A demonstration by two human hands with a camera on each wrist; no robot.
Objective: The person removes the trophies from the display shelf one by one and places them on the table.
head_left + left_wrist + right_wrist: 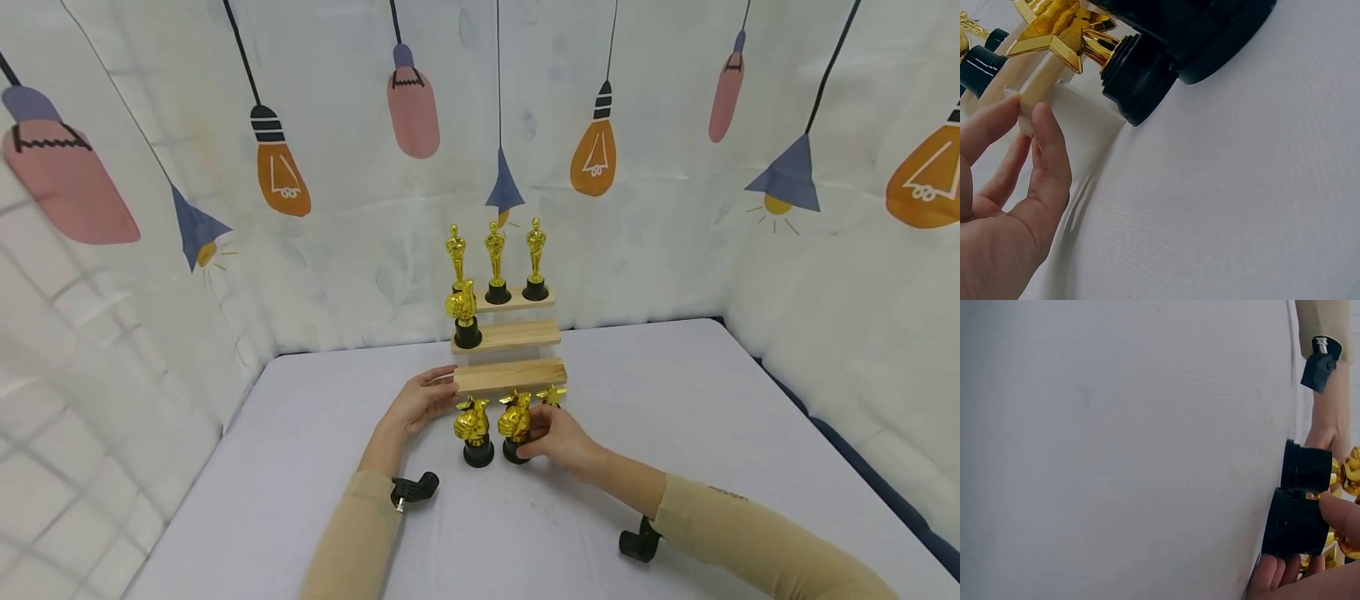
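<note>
A stepped wooden display shelf (510, 377) stands at the table's far side. My left hand (422, 403) pinches the left end of its lowest board (1035, 103) between thumb and fingers. In front of the shelf, my right hand (564, 439) holds a gold thumbs-up trophy (514, 421) by its black base (1297, 524), which is at the tabletop. A second thumbs-up trophy (472, 425) stands upright just left of it. Behind these are gold star trophies (552, 395), partly hidden by the front pair and my right hand.
Three gold figure statuettes (495, 254) stand along the top board. Another thumbs-up trophy (466, 312) is at the left end of the middle board (521, 335). A white cloth covers the table (637, 400), and patterned curtains (360, 275) hang behind it.
</note>
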